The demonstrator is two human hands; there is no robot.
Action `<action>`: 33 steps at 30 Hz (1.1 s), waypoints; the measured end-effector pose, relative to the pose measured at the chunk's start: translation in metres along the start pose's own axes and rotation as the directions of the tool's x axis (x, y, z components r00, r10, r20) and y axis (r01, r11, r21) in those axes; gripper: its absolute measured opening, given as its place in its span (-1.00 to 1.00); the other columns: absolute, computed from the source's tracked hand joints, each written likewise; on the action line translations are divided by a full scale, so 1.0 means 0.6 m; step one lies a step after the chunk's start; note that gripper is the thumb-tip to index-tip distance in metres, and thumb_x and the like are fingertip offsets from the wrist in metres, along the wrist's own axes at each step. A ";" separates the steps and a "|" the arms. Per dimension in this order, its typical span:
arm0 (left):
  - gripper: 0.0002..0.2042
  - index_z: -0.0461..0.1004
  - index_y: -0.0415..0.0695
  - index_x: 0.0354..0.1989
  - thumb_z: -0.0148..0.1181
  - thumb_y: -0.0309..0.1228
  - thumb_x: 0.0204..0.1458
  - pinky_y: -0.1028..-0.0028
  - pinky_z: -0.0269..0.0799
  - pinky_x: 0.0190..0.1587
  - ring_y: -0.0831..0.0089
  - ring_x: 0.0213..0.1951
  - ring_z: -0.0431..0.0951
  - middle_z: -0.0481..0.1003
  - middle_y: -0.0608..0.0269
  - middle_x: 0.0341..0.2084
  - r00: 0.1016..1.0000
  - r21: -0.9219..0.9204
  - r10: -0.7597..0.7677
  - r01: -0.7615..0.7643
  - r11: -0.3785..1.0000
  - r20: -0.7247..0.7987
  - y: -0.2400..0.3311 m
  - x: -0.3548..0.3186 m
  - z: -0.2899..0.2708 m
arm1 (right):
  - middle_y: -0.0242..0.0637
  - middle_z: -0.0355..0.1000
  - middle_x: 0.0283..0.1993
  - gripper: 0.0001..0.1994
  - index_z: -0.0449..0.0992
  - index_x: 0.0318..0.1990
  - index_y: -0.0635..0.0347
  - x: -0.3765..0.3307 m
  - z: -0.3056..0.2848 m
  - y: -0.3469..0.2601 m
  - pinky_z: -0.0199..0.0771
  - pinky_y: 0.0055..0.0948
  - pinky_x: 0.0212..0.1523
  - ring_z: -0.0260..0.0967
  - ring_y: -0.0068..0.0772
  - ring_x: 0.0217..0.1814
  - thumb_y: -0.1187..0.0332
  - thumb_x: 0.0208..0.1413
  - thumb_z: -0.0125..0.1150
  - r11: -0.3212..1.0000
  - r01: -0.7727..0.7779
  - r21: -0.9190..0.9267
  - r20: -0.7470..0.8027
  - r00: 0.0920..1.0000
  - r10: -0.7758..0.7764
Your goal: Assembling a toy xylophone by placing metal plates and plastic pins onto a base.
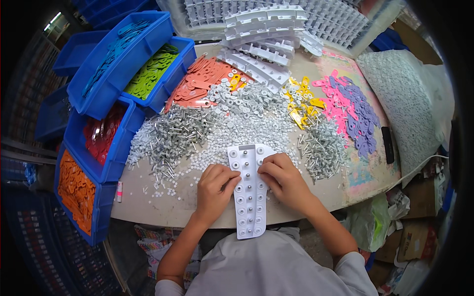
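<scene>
In the head view, the white strip (243,193) lies lengthwise between the two hands at the near edge of the table (192,209), its near end reaching past that edge toward the shirt (261,266). The left hand (213,187) is at its left side, thumb and forefinger narrow, nearly meeting over the rim; the right hand (285,181) is at its right side, fingers likewise narrow. Whether either pinches a small part, I cannot tell.

As for progress, round white pieces (240,200) sit along both sides of the strip, and metal pins (250,198) run down its middle from far end to near. The spots that show look filled; those under the fingertips are hidden, so I judge this stage largely done, perhaps complete.

No coloured tag shows on the strip. Coral tags (210,74) lie far left, pink tags (340,101) and purple tags (364,126) to the right. Loose rivets (180,133) and small discs (247,130) remain heaped beyond the strip.
</scene>
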State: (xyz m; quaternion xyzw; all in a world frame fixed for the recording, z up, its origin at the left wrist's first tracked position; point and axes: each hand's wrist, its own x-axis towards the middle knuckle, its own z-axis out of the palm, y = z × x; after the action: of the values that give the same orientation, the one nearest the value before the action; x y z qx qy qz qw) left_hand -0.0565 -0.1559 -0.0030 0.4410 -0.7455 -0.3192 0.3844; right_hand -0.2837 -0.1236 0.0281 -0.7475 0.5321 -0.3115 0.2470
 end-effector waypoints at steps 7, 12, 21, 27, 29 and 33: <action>-0.88 0.69 -0.16 -0.30 0.47 -0.54 -0.03 0.30 0.48 -0.20 0.25 -0.26 0.56 0.57 0.26 -0.38 0.995 0.084 0.097 -0.094 0.992 -0.036 -0.001 -0.002 0.005 | -0.21 0.46 -0.11 -0.81 0.59 -0.13 0.21 -0.009 0.020 -0.001 0.48 -0.25 -0.03 0.43 -0.11 -0.02 0.54 0.11 0.39 0.995 -0.003 -0.098 -0.080 0.997 -0.005; -0.86 0.70 -0.20 -0.28 0.46 -0.59 -0.02 0.35 0.48 -0.22 0.26 -0.24 0.57 0.58 0.21 -0.36 0.997 0.064 0.070 -0.069 0.996 -0.026 0.000 -0.003 0.002 | -0.23 0.46 -0.12 -0.82 0.59 -0.16 0.21 -0.019 0.041 0.007 0.50 -0.22 -0.11 0.44 -0.11 -0.06 0.53 0.08 0.41 0.979 0.042 -0.200 -0.183 0.980 -0.080; -0.84 0.64 -0.19 -0.15 0.25 -0.63 0.12 0.27 0.44 0.01 0.17 -0.10 0.56 0.58 0.15 -0.24 0.993 0.188 0.051 -0.031 0.982 -0.104 -0.007 0.065 -0.039 | -0.17 0.51 -0.11 -0.85 0.58 -0.14 0.23 -0.029 0.005 0.001 0.52 -0.20 -0.05 0.47 -0.08 -0.02 0.56 0.13 0.34 0.996 -0.057 0.063 -0.274 0.959 0.072; -0.82 0.67 -0.11 -0.13 0.32 -0.54 0.09 0.23 0.31 0.13 0.17 0.00 0.50 0.56 0.21 -0.19 0.984 0.366 0.178 -0.162 0.916 -0.010 -0.038 0.165 -0.029 | -0.13 0.53 -0.13 -0.88 0.57 -0.15 0.25 -0.061 -0.045 0.031 0.39 -0.13 0.10 0.44 -0.01 0.01 0.58 0.17 0.27 0.973 -0.177 -0.148 -0.534 0.842 0.072; -0.82 0.68 -0.09 -0.16 0.40 -0.46 0.04 0.23 0.32 0.07 0.20 -0.05 0.50 0.55 0.25 -0.22 0.974 0.406 0.224 -0.218 0.887 0.034 -0.058 0.187 -0.015 | -0.13 0.52 -0.14 -0.88 0.56 -0.14 0.26 -0.078 -0.064 0.041 0.40 -0.17 0.09 0.43 -0.03 0.00 0.59 0.18 0.25 0.959 -0.207 -0.196 -0.566 0.822 0.062; -0.85 0.66 -0.09 -0.23 0.41 -0.45 0.01 0.21 0.32 0.06 0.19 -0.07 0.50 0.54 0.24 -0.25 0.962 0.446 0.242 -0.273 0.852 0.125 -0.073 0.205 0.007 | -0.14 0.50 -0.14 -0.92 0.55 -0.16 0.28 -0.124 -0.105 0.066 0.39 -0.21 0.07 0.42 -0.05 -0.01 0.58 0.22 0.22 0.911 -0.325 -0.256 -0.648 0.757 0.087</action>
State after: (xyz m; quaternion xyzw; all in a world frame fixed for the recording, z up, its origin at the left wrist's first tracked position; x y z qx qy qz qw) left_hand -0.0812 -0.2842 -0.0048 0.4052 -0.8639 -0.0934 0.2841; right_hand -0.3729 -0.0676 0.0287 -0.5695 0.7107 -0.4104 -0.0479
